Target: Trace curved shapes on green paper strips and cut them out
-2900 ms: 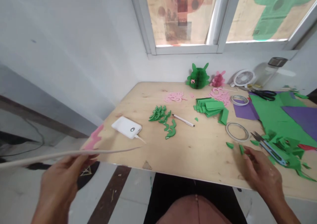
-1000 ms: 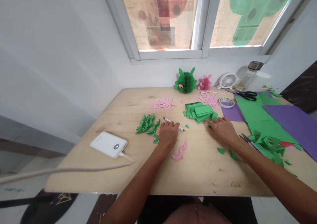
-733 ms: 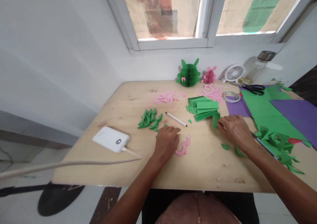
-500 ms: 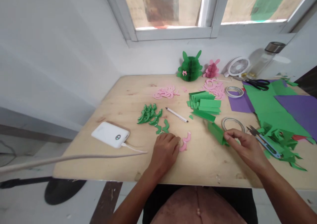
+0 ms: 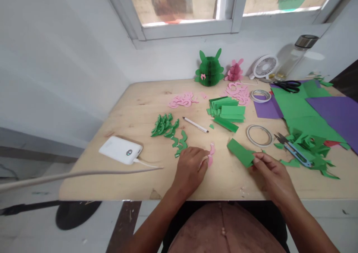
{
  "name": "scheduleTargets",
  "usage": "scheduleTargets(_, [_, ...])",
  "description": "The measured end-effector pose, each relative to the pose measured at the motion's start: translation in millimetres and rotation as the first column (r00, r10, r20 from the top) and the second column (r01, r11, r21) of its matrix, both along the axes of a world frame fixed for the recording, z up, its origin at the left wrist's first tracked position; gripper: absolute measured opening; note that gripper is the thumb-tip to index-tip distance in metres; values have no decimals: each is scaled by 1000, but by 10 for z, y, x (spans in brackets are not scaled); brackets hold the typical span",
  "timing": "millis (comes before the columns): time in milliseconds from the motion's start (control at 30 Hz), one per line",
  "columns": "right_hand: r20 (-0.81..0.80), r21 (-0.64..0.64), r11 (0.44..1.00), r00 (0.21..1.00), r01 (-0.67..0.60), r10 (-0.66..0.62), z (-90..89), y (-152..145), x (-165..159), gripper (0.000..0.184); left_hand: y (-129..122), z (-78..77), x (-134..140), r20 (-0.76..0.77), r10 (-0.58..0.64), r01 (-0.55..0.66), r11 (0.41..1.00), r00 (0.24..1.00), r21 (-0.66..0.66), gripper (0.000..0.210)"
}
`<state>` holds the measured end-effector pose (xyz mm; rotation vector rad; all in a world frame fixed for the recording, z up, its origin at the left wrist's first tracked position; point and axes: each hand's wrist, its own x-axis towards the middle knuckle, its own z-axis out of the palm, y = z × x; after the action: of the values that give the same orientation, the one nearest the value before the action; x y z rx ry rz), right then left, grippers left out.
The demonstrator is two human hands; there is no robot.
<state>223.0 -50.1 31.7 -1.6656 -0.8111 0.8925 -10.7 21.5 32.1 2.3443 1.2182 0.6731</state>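
My right hand (image 5: 270,174) pinches one end of a green paper strip (image 5: 239,152), held at a slant just over the wooden table. Curled on the table, my left hand (image 5: 191,169) has its fingertips closed on a small wavy pink paper cutout (image 5: 212,150), part of which the fingers cover. Just behind that hand lie several wavy green paper cutouts (image 5: 165,125). Past the held strip is a stack of folded green paper strips (image 5: 229,113). A white pen (image 5: 195,125) lies between the cutouts and the stack.
Blue-handled snips (image 5: 296,154) rest by green scraps at right, near two tape rolls (image 5: 259,126) and black scissors (image 5: 288,85). A white power bank (image 5: 121,149) with a cable sits at left. Green (image 5: 209,72) and pink paper figures, a fan (image 5: 265,67) and a bottle (image 5: 296,59) stand behind.
My right hand has turned the green strip so its broad face shows, moving slightly nearer me. My left hand has shifted a little right over the pink cutout. The camera view has tilted slightly.
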Motion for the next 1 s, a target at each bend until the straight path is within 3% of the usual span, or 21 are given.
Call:
scheduleTargets(133, [163, 73, 994, 984, -86, 74, -21, -67, -44, 28, -52, -42, -8, -128, 34, -28, 999, 991, 46, 19])
scheduleTargets(233, [344, 130, 974, 929, -188, 134, -63, -138, -83, 20, -176, -118, -32, -149, 66, -51, 993, 987, 106, 23])
scheduleTargets(367, [583, 155, 890, 767, -430, 269, -88, -189, -165, 16, -250, -159, -39, -207, 65, -40, 992, 976, 119, 22])
scheduleTargets(467, [705, 155, 814, 640, -559, 306, -94, -192, -244, 28, -211, -145, -34, -274, 65, -39, 994, 960, 99, 16])
scheduleTargets(533, [744, 170, 800, 607, -576, 279, -109, -192, -279, 36, -173, -133, -39, -304, 62, -39, 996, 951, 80, 11])
scheduleTargets(667, [798, 172, 833, 571, -526, 196, -159, -201, -285, 36, -122, -118, -67, -322, 55, -47, 998, 945, 35, 5])
scheduleTargets(867, [899, 26, 810, 368, -586, 238, -208, -192, -312, 25, -132, -81, -86, -313, 78, -88, 996, 947, -19, 7])
scheduleTargets(1000, [924, -38, 797, 282, -603, 258, -233, -181, -366, 25, -170, -73, -82, -273, 115, -130, 991, 955, -37, 7])
